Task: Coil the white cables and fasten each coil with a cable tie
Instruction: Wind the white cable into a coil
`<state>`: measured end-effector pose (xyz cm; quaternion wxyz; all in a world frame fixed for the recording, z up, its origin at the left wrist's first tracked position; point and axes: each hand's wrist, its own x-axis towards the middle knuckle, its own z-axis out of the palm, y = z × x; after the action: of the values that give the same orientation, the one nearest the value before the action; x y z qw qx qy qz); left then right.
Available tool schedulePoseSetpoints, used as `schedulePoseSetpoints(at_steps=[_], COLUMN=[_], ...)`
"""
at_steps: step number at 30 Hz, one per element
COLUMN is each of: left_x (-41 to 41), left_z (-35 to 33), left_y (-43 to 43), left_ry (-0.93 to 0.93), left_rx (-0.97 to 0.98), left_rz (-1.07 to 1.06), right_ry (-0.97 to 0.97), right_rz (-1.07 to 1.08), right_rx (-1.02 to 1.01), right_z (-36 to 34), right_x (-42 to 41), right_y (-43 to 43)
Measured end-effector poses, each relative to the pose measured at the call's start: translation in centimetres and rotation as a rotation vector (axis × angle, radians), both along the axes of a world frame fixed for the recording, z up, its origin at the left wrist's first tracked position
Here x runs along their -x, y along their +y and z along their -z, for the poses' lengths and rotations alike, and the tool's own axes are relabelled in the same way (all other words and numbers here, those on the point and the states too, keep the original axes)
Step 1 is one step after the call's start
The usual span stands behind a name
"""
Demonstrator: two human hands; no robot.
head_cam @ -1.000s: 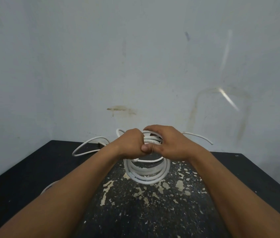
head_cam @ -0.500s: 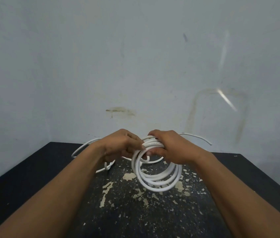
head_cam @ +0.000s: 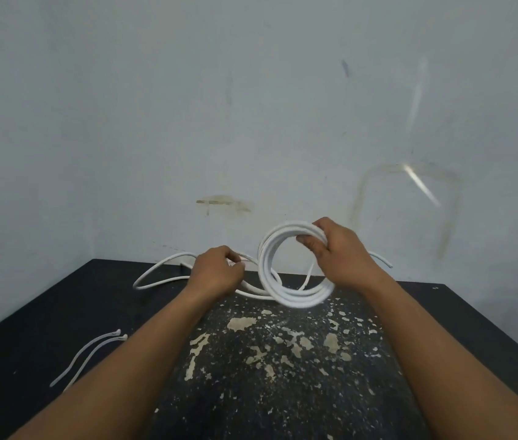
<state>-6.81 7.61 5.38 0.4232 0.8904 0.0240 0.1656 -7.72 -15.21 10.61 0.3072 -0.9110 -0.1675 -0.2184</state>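
From the head view, I am looking down over two bare forearms at a black worktop (head_cam: 60, 312) that is pushed against a pale grey-blue wall (head_cam: 187, 122). The middle of the worktop is worn: its dark coating is speckled white and has flaked off in tan patches (head_cam: 242, 323), while the left and right margins are plain matt black.

The wall is scuffed. It has a brownish smear (head_cam: 222, 203) low in the centre and a faint arched stain outline (head_cam: 410, 201) to the right, which a bright streak crosses.

My right hand (head_cam: 340, 252) holds the coil (head_cam: 299, 295) upright with its opening facing me. The fingers (head_cam: 310, 244) are clamped over the upper right of the ring, gathering several turns together. The lower arc of the coil is blurred, so I cannot tell whether it touches the worktop.

My left hand (head_cam: 216, 271) is just left of the coil and lower down. Its fingers (head_cam: 234, 260) are curled and pinched on a strand of the loose cable (head_cam: 156, 271), which loops out to the left along the far edge of the worktop by the wall. Another free end (head_cam: 384, 262) pokes out behind the right wrist.

Two white cable ties (head_cam: 92, 347) lie side by side on the near left of the worktop, well apart from both hands, and my left forearm partly covers their tails.
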Motion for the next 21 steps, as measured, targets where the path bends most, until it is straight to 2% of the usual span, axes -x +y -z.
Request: schedulePoseSetpoints(at_steps=[4,6,9,11,13,15,21], left_x=[-0.4,-0.2,0.7,1.2,1.2,1.1,1.0], left_z=[1.8,2.5,2.9,2.9,3.4,3.9,3.2], left_y=[0.9,1.1,0.7,0.1,-0.4,-0.7,-2.1], left_ry=[-0.022,-0.099,-0.239,-0.218,-0.201,-0.193,-0.256], left_rx=[-0.226,-0.416,-0.648,-0.714,-0.738,-0.685,-0.471], left_rz=[-0.074,-0.060,0.170,0.346,0.453,0.489,0.381], right_ry=[0.042,0.076,0.158,0.220,0.271,0.287,0.296], right_rz=[0.082,0.088,0.062,-0.014,-0.098,-0.164,-0.212], right_rx=[-0.343,-0.532,-0.773,-0.973,-1.195,-1.316,-1.239], right_z=[-0.3,-0.5,-0.8,-1.2,-2.0,-3.3,-4.4], right_x=[-0.8,-1.1,-1.3,-1.3,-0.9,-0.4,0.1], right_y=[-0.8,-1.0,-0.8,-0.3,0.2,0.2,0.1])
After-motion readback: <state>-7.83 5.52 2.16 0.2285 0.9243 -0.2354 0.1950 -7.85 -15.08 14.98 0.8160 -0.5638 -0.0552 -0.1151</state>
